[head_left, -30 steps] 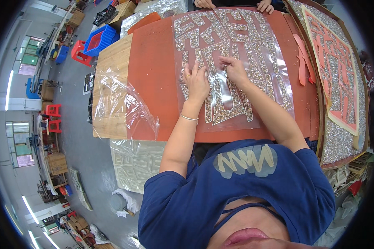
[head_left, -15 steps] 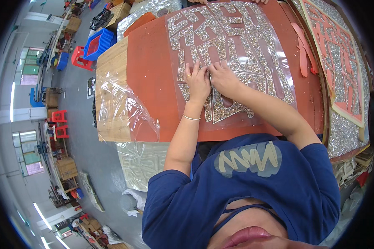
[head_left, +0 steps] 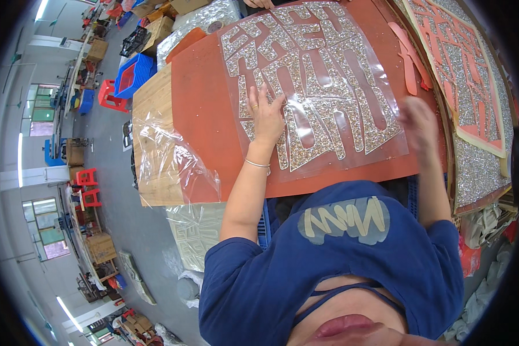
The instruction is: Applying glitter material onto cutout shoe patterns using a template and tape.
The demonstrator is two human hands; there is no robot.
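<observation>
A clear plastic sheet bearing sparkling, stone-covered cut-out shapes lies on the reddish-brown tabletop. My left hand rests on the sheet's left part, fingers spread over the sparkling shapes. At the sheet's right edge is my right hand, raised and smeared by motion, so its fingers cannot be made out. Beyond it, long salmon-pink strips lie on the table.
Another person's hand is at the sheet's far edge. On the right stands a glittering board with a cream-edged pink stencil. Crumpled clear film covers part of a wooden board at left. Blue stacked crates stand beyond.
My right hand has left the sheet's middle and swung right to its edge. My left hand stays on the sheet, its fingers now more spread. One of the other person's hands has withdrawn.
</observation>
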